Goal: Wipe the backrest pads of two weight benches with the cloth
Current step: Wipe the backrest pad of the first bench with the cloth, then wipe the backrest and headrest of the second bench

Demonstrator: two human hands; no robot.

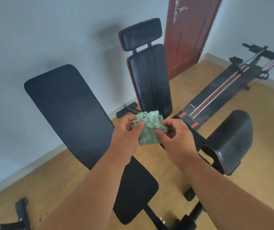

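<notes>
Two hands, the left hand (126, 135) and the right hand (177, 138), share one green cloth (149, 128). Two raised backrest pads show, a plain black backrest pad (66, 112) and a red-trimmed backrest pad (149, 83) bearing one headrest (140, 33). One flat striped bench (219, 90) lies by one red door (191, 30).

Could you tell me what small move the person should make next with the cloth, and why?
Probably bring the cloth down and left onto the near backrest pad. The cloth is bunched between the left hand and right hand in mid-air, touching neither that pad nor the red-trimmed backrest pad behind, and the near pad lies closest to the left hand.
</notes>
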